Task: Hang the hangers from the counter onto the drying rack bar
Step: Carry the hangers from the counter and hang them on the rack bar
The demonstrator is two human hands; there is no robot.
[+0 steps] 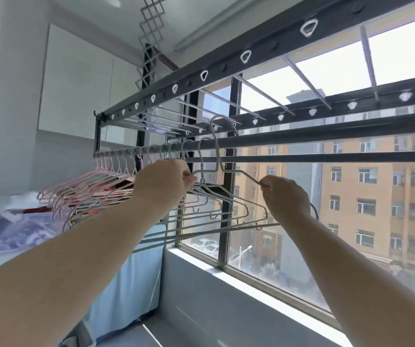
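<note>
A white wire hanger (pixel 217 156) is held up in front of the drying rack bar (pixel 289 142), its hook rising above the bar's height. My left hand (pixel 162 182) pinches the hanger's left shoulder. My right hand (pixel 285 196) pinches its right shoulder. Several white and pink hangers (pixel 116 169) hang on the left part of the bar, packed close together. A few more grey hangers (pixel 226 206) hang just below and behind the held one. The bar to the right of the held hook is bare.
The dark rack frame (pixel 246 56) with white ringed holes runs overhead. A window (pixel 351 196) with a sill is at the right, buildings outside. Folded cloth and clutter (pixel 18 226) lie on the counter at the left; a blue fabric (pixel 131 279) hangs below.
</note>
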